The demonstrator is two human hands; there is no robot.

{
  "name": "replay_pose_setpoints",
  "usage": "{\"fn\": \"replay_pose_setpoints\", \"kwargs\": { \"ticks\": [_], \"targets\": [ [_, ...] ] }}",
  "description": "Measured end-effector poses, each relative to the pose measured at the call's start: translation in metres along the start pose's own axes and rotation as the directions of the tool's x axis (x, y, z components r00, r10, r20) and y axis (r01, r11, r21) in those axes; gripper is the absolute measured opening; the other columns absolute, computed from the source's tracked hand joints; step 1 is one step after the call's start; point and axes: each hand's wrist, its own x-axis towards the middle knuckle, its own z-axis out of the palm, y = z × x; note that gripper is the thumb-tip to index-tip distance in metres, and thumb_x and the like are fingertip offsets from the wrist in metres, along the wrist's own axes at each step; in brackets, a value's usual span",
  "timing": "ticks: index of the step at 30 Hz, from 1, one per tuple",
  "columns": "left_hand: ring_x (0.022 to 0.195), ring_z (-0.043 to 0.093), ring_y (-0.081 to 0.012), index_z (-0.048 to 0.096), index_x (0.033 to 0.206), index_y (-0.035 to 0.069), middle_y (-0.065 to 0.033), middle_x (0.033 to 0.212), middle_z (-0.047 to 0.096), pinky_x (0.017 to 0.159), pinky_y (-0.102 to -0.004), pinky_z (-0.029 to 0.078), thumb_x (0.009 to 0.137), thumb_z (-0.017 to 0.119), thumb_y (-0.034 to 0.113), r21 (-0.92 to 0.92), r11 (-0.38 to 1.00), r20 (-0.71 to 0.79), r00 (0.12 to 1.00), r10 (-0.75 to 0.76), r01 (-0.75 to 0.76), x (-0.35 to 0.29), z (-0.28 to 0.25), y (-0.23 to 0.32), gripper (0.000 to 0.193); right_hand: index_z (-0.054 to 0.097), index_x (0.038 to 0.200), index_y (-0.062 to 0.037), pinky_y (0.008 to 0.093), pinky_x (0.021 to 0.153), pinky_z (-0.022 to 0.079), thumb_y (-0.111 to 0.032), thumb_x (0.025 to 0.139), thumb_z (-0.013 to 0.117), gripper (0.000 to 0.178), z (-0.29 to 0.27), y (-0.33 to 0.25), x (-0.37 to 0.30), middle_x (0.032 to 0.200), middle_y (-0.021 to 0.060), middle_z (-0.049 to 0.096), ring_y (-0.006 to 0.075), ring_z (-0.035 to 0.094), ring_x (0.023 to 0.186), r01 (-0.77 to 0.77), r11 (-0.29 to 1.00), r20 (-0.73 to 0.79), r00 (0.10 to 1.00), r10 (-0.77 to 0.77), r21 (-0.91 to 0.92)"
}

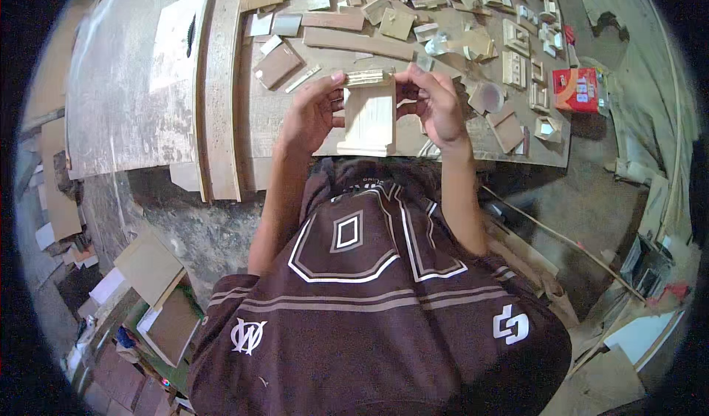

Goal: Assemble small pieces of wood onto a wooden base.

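A small pale wooden pedestal-like box (370, 113), with stepped moulding at its far and near ends, is held upright in the picture over the table's front edge. My left hand (312, 114) is closed on its left side, the thumb at the far moulding and the fingers bent against the side. On the opposite side, my right hand (439, 104) pinches near the far moulding, with thumb and fingers partly hidden by the hand. The near moulding (365, 148) faces me, just in front of my shirt.
Wood offcuts and strips (358, 39) cover the far part of the worktable (273, 135). Several small moulded wooden pieces (515, 69) stand at the right. A red box (580, 91) sits beyond the table's right edge. Long boards (219, 106) lie at the left.
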Motion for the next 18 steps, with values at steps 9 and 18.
{"fn": "replay_pose_setpoints", "kwargs": {
  "ticks": [9,18],
  "targets": [
    [0.080,0.066,-0.0111,0.068,0.102,0.004,-0.0024,0.090,0.067,0.058,-0.0286,0.058,0.091,0.069,0.031,0.099,0.992,-0.043,0.996,0.083,-0.078,-0.011,0.027,-0.017,0.029,0.071,0.102,0.0039,0.0257,0.064,0.055,-0.030,0.096,0.064,0.035,-0.012,-0.010,-0.022,0.090,0.0080,0.071,0.0113,0.066,0.076,0.050,0.980,0.005,0.999,-0.050,-0.193],
    [0.078,0.064,-0.0106,0.068,0.105,0.001,-0.0024,0.087,0.065,0.058,-0.0278,0.055,0.089,0.071,0.032,0.198,0.979,-0.152,0.984,0.088,-0.057,-0.013,0.052,-0.032,0.036,0.073,0.099,0.0018,0.0226,0.064,0.053,-0.028,0.093,0.067,0.031,-0.027,-0.008,-0.030,0.087,0.0037,0.071,0.0071,0.064,0.074,0.051,0.978,-0.015,0.998,-0.055,-0.203]
  ]
}}
